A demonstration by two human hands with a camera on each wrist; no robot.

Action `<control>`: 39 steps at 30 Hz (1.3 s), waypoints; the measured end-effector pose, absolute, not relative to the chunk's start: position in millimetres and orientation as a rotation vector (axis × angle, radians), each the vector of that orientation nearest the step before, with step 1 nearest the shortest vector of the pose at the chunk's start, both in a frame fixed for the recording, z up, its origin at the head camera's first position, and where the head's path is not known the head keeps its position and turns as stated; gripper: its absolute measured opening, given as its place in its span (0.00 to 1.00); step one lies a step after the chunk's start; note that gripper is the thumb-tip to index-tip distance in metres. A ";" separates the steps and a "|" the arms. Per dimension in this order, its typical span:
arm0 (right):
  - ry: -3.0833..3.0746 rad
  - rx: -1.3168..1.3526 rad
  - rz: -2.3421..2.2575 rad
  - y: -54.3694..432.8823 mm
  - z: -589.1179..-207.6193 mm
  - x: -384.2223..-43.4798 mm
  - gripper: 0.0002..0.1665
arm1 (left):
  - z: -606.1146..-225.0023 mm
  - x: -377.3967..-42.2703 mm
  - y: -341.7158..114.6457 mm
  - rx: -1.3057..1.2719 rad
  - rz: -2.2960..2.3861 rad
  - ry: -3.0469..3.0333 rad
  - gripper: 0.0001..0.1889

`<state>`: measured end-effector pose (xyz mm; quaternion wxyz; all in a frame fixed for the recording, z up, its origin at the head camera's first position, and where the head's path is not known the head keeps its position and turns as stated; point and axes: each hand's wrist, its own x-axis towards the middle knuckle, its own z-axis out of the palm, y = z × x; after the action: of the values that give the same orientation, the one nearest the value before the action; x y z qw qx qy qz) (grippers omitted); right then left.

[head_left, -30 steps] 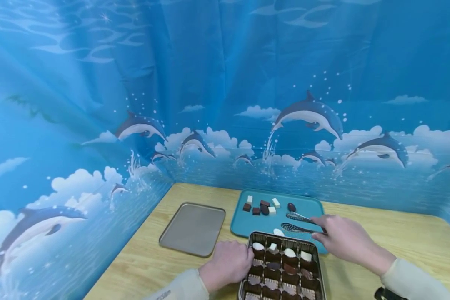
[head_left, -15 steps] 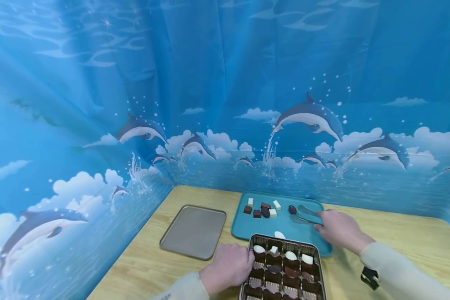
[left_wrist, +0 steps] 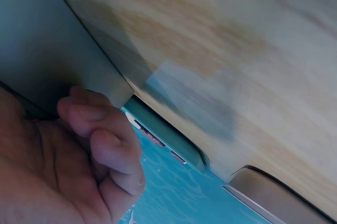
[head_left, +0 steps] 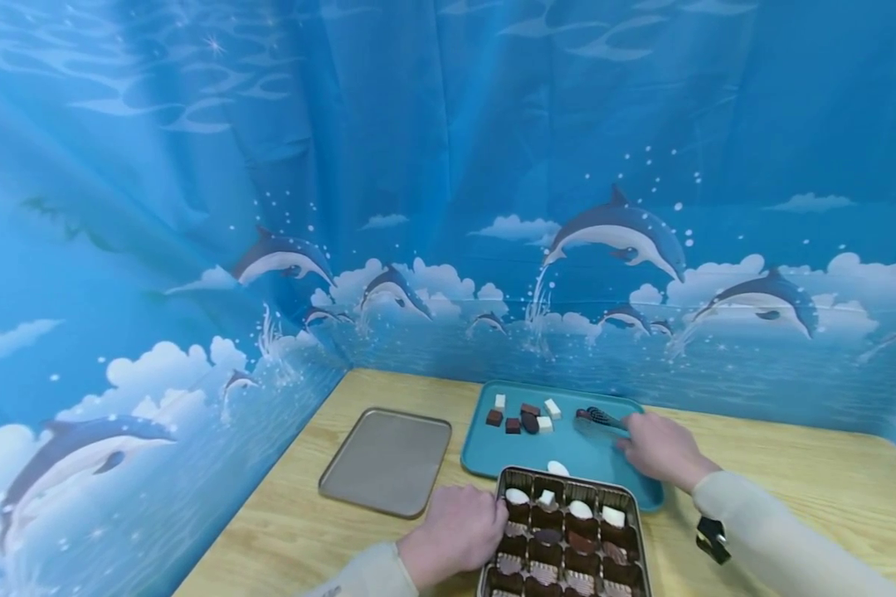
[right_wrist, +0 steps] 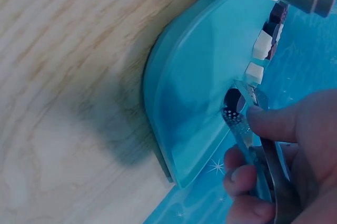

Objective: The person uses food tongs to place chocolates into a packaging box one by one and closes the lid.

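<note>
My right hand grips a pair of tongs with perforated tips. Those tips stand on either side of a dark brown egg-shaped chocolate on the teal tray. My left hand holds the left side of a metal box with a brown divided insert; its fingers curl beside the box wall in the left wrist view. White pieces fill the box's far row, and darker ones lie in the row nearer me. The closer compartments show ribbed liners.
White and brown chocolate cubes and another dark egg are grouped on the tray's left half. A white egg lies right behind the box. A flat grey-brown tray is at left. A dolphin-printed curtain borders the wooden table.
My right hand has moved back and slightly left, and the tongs have gone from beside the dark egg to around it, their tips closer together. My left hand stays at the box.
</note>
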<state>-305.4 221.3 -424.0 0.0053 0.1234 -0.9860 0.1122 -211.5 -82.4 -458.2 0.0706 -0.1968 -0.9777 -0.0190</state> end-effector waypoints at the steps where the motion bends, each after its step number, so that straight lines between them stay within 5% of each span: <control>1: -3.079 0.387 0.340 221.3 -424.2 -306.1 0.21 | -458.2 -211.4 -82.4 -0.588 -0.057 -2.943 0.29; 16: -3.018 0.403 0.357 223.9 -421.1 -292.4 0.23 | -459.6 -210.2 -82.8 -0.582 -0.076 -2.955 0.28; 39: -2.875 0.683 0.411 184.7 -379.9 -198.7 0.20 | -457.6 -210.6 -82.4 -0.629 0.099 -2.894 0.24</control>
<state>-198.7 184.7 -379.9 0.0790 0.2282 -0.9606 0.1374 -210.6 -82.4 -457.6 0.0889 -0.2114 -0.9728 0.0332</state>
